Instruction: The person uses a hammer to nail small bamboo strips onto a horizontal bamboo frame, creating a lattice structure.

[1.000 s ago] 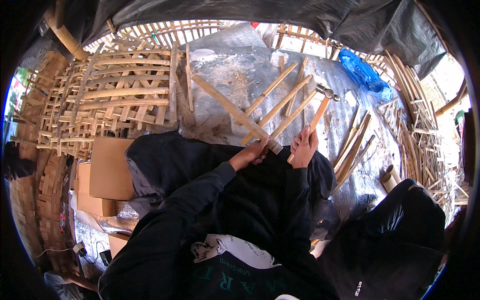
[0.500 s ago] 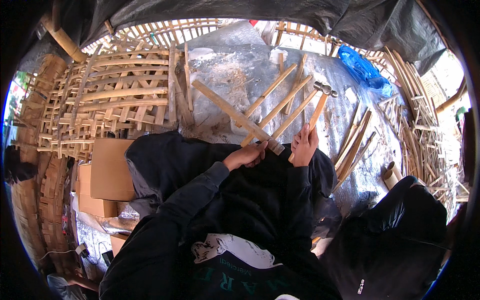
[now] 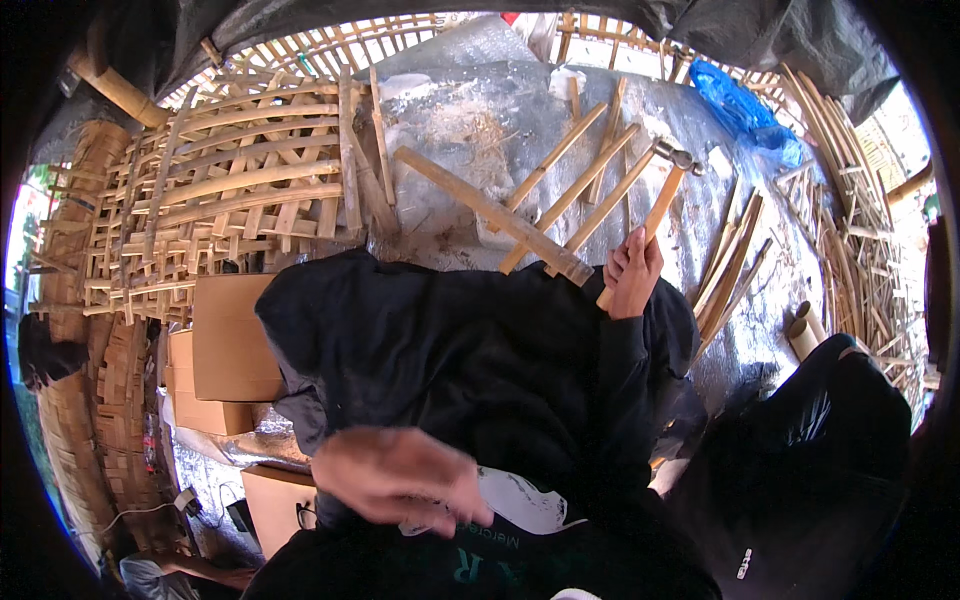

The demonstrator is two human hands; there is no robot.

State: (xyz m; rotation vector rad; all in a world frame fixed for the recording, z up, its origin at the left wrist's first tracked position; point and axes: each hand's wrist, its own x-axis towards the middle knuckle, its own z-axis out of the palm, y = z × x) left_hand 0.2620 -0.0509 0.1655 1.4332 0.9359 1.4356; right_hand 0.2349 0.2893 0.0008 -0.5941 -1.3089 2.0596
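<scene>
My right hand point(image 3: 633, 272) is closed round the wooden handle of a ball-peen hammer point(image 3: 664, 203), its metal head pointing away from me. Just left of that hand, a frame of crossed bamboo slats point(image 3: 490, 213) lies by my knees, one long slat running across several thinner ones. The near end of the long slat comes close to the hammer handle. My left hand point(image 3: 400, 478) is in front of my chest, away from the frame and smeared by motion. I cannot make out its fingers, and nothing shows in it.
A stack of woven bamboo lattice panels point(image 3: 250, 170) stands at the left, with cardboard boxes point(image 3: 235, 340) nearer me. Loose bamboo strips point(image 3: 728, 265) lie at the right, below a blue plastic bag point(image 3: 740, 110). Another person's dark-clothed leg point(image 3: 840, 410) is at the lower right.
My left hand has let go of the long slat and moved back to my chest. The hammer stays in my right hand. The whole view has shifted slightly.
</scene>
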